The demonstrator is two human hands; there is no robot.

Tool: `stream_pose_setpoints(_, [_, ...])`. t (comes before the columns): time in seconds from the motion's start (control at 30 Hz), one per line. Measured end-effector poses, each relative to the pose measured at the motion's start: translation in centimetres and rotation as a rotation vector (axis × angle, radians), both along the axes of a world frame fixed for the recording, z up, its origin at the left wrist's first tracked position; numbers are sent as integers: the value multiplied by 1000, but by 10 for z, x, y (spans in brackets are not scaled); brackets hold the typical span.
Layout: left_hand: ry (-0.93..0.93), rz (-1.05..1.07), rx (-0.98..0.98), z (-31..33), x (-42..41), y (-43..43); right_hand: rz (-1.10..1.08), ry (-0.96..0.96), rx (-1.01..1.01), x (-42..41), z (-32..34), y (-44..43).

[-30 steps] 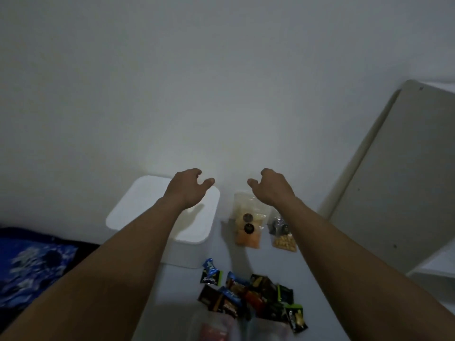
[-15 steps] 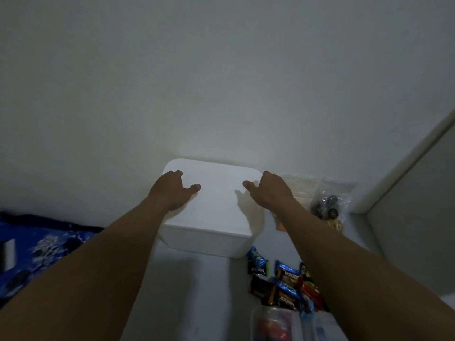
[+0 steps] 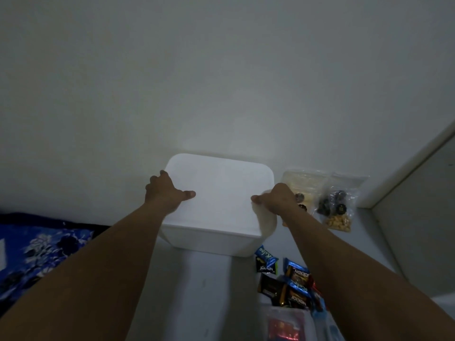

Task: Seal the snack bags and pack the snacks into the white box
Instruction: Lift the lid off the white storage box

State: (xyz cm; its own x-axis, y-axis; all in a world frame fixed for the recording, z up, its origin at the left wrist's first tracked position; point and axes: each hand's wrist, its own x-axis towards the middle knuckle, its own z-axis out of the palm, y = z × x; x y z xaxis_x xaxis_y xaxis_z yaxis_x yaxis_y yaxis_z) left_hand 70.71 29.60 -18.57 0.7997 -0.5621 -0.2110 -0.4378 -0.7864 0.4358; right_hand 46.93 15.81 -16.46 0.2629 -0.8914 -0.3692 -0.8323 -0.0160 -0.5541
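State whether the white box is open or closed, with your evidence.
Closed: a flat lid covers the white box fully; left hand and right hand grip its edges.

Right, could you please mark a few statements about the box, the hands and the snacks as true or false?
1. The white box is closed by its lid. True.
2. The left hand and the right hand each grip one side of the box. True.
3. The clear snack bags lie left of the box. False: they lie to its right.
4. The wrapped snacks are inside the box. False: they lie outside it, near its front right corner.
5. A blue floral cloth lies at the far left. True.
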Motion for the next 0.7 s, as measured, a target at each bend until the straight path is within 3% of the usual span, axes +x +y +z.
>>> stream_pose_setpoints(0.3, [-76, 31, -130, 7, -1, 5, -93, -132, 4, -2, 3, 8])
stream_pose_setpoints(0.7, [-129, 69, -301, 57, -15, 23, -42, -235, -136, -18, 40, 16])
